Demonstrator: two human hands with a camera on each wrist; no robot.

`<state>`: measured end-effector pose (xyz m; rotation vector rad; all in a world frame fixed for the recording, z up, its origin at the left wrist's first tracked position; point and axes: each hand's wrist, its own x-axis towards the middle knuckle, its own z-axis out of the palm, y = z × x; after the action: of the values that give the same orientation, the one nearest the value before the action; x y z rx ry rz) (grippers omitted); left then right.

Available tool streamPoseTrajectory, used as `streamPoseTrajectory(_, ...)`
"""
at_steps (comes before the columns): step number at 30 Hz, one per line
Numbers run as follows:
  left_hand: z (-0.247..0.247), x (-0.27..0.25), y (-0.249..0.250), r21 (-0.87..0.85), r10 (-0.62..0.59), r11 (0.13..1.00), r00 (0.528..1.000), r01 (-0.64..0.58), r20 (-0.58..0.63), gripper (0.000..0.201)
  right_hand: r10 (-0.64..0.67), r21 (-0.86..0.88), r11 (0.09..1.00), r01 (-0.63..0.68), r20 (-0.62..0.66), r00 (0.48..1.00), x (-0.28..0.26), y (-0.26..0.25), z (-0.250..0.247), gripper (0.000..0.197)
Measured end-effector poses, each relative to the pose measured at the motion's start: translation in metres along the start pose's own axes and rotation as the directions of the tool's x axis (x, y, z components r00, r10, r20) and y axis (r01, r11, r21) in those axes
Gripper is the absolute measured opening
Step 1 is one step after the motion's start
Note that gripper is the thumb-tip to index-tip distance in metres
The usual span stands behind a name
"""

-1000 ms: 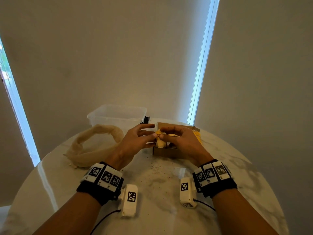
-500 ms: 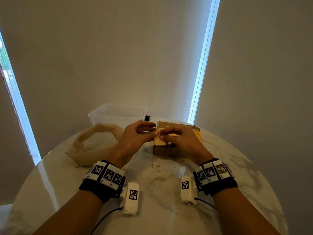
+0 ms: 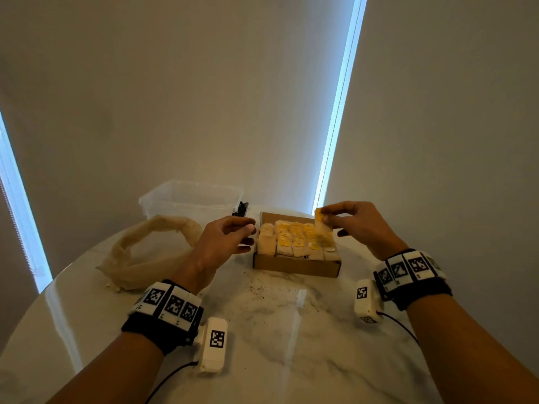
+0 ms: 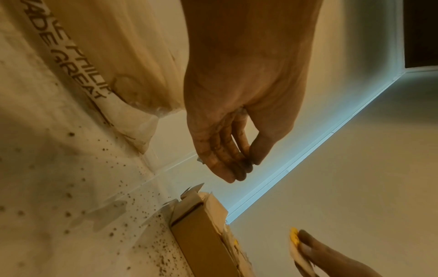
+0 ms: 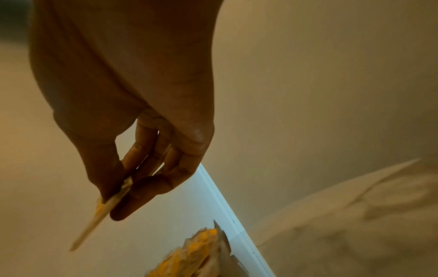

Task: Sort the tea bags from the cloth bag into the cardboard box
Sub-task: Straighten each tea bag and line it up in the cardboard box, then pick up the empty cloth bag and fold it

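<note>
At the far left the cloth bag [image 3: 151,252] lies slumped on the surface [image 3: 277,330], its mouth gaping toward the box; whether any tea bags remain inside cannot be told. Just right of it the left hand [image 3: 224,243] hovers beside the left wall of the box [image 3: 296,265], fingers [image 4: 227,165] loosely bent, thumb close to the fingertips; it appears to hold nothing, though a pale sliver near the fingers cannot be identified.

The box sits between the two hands, packed with rows of upright tea bags showing yellow tags. It looks close to full.

Above its right rear corner the right hand [image 3: 358,225] pinches one tea bag [image 3: 322,225] by its tagged upper end between thumb and fingertips [image 5: 132,202], the other fingers curled alongside. The bag hangs with its long axis running down toward the box's right-hand rows, its lower end just over the bags already standing there.

The coming move likely turns on this: the open slot lies straight below the right hand, so that hand is the one placed to lower the bag in edge-first, parallel to its neighbours. The left hand, nearer the cloth bag, seems better placed to fetch another.
</note>
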<state>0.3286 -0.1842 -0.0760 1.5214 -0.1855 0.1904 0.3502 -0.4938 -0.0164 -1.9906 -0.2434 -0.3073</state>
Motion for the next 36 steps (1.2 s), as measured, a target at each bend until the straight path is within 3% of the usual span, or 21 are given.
streamPoseTrajectory(5,0.000,0.000,-0.001,0.025,-0.004,1.000,1.000,0.004,-0.003,0.016,0.079,-0.115,0.991,-0.069,0.085,0.993,-0.008,0.010,-0.003,0.021)
streamPoseTrajectory(13,-0.001,-0.002,0.001,0.040,-0.012,0.999,1.000,0.013,-0.019,0.016,0.083,-0.199,0.979,-0.035,0.237,0.968,0.004,0.000,0.069,0.027)
streamPoseTrajectory(21,-0.001,-0.005,0.004,0.043,-0.006,0.999,1.000,0.007,-0.020,0.021,0.121,-0.328,0.943,-0.059,0.171,0.978,0.009,0.008,0.090,0.032)
streamPoseTrajectory(27,0.001,-0.008,0.010,0.095,0.023,0.995,0.999,-0.020,-0.034,0.022,0.057,-0.472,0.881,0.001,0.109,0.992,0.008,0.007,0.100,0.020)
streamPoseTrajectory(33,0.000,-0.015,0.026,0.134,0.082,0.988,0.996,-0.078,-0.024,0.023,0.054,-0.522,0.851,0.058,0.197,0.979,0.008,-0.001,0.082,0.014)
streamPoseTrajectory(36,-0.010,-0.019,0.040,0.171,0.115,0.979,0.993,-0.108,-0.032,0.022,0.025,-0.506,0.860,0.072,0.181,0.983,0.011,-0.009,0.072,0.013)
